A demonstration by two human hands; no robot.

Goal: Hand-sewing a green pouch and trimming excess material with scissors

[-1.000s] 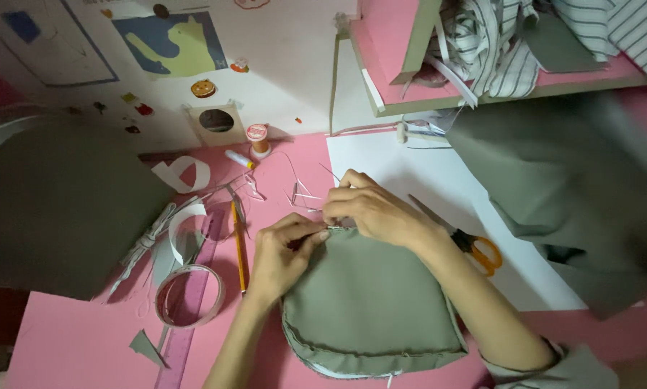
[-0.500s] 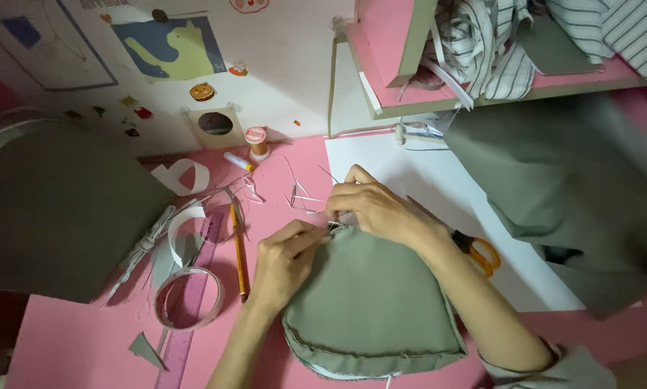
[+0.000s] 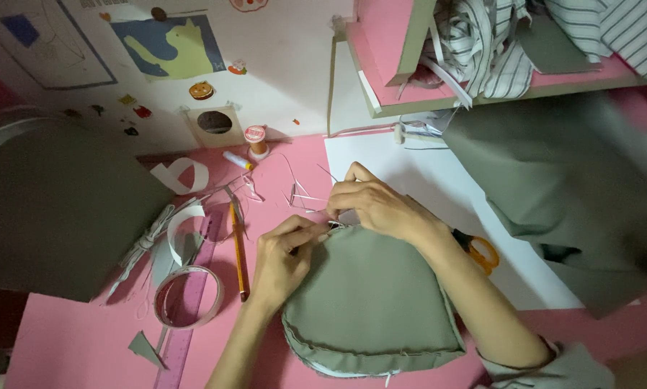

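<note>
Pink table (image 3: 64, 338) under everything | grey fabric pad (image 3: 370, 302) lies flat at its near middle | my right hand (image 3: 381, 205) pinches the pad's top edge, fingers closed on it | my left hand (image 3: 284, 259) pinches the same edge beside it | tape roll (image 3: 188, 295) left | pencil (image 3: 238, 248) just left of my left hand
</note>
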